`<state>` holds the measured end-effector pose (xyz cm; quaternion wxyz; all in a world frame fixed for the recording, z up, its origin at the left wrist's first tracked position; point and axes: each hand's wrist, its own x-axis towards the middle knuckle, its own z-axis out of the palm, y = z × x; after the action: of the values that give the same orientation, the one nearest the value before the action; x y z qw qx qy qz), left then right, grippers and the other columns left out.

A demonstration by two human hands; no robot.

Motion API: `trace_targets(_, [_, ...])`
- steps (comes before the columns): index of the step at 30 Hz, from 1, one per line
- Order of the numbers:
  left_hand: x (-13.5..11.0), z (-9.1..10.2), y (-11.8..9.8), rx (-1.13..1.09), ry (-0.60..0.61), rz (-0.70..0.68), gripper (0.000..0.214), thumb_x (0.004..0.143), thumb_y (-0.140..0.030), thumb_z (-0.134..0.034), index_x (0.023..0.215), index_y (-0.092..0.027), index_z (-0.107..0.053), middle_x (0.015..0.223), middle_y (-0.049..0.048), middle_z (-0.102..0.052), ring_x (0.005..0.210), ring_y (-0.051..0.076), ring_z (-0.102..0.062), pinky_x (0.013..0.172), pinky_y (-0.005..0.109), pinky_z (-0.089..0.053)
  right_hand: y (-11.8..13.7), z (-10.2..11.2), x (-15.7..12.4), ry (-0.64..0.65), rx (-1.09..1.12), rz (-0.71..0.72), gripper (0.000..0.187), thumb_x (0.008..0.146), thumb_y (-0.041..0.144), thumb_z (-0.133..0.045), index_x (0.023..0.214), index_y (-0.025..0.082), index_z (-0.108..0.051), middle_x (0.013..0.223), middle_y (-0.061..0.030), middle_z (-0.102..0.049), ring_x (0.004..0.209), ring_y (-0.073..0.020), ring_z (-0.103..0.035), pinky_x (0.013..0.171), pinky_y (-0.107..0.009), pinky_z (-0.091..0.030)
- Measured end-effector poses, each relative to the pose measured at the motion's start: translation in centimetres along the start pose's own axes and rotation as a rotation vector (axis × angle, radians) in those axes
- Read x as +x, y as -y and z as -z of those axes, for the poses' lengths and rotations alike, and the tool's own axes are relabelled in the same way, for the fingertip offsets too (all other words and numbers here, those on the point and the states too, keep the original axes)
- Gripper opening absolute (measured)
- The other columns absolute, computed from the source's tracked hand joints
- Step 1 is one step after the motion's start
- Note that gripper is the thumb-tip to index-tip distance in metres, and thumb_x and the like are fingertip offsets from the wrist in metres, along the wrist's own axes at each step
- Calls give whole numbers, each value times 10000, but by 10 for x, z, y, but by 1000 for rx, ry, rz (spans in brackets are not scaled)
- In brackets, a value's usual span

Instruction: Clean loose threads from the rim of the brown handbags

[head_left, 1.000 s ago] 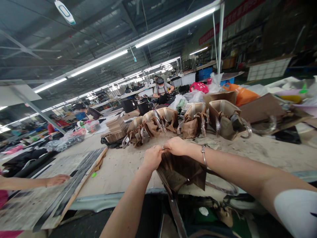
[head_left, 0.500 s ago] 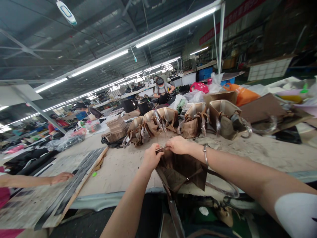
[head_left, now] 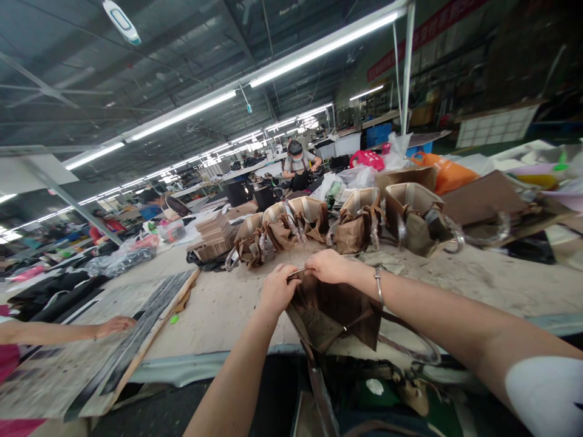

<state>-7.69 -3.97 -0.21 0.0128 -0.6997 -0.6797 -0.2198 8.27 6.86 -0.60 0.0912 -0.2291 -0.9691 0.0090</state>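
Observation:
A dark brown bag (head_left: 334,312) hangs over the near edge of the worktable (head_left: 228,309), its mouth toward me. My left hand (head_left: 277,291) is closed in a pinch on the bag's top rim. My right hand (head_left: 328,266), with a bracelet on the wrist, is closed on the same rim just to the right. The two hands almost touch above the bag's opening. A clear plastic handle (head_left: 410,346) of the bag curves out at the right.
A row of several open brown bags (head_left: 319,227) stands across the table behind my hands. A stack of card pieces (head_left: 214,233) is at the back left. Another person's hand (head_left: 113,326) rests on long dark strips (head_left: 136,340) at the left. Other people sit farther back.
My two hands have drawn slightly apart along the bag's rim, and the bag's mouth has opened a little. The other person's hand at the left has shifted slightly.

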Motion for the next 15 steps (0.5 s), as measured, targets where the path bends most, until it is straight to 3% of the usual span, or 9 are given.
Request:
trace_targets(3, [1, 0, -2, -16, -14, -19, 172, 739, -199, -631, 906, -214, -588, 960, 8, -603, 907, 153, -565, 816, 255, -421, 0, 0, 0, 0, -2, 10, 281, 874, 369, -434, 930, 219, -665, 931, -61, -673, 859, -196, -611, 707, -240, -425])
trace_targets(6, [1, 0, -5, -28, -40, 48, 256, 725, -201, -643, 966, -207, -557, 1015, 16, -607, 926, 156, -567, 826, 260, -419, 0, 0, 0, -5, -8, 16, 284, 879, 364, -421, 916, 217, -661, 923, -60, -674, 854, -203, -614, 697, -251, -427])
trace_targets(10, [1, -1, -4, 24, 71, 160, 369, 677, -255, -697, 1013, -209, -552, 997, 28, -640, 931, 189, -582, 805, 275, -422, 2, 2, -2, 2, -18, 11, 285, 878, 364, -423, 905, 209, -661, 918, -67, -673, 850, -207, -616, 687, -257, -429])
trace_targets(15, [3, 1, 3, 104, 172, 250, 311, 684, -303, -684, 974, -208, -620, 944, 47, -674, 896, 212, -601, 772, 280, -425, 4, 5, -2, 2, -18, 9, 283, 880, 376, -431, 910, 217, -663, 919, -58, -675, 846, -200, -616, 691, -251, -428])
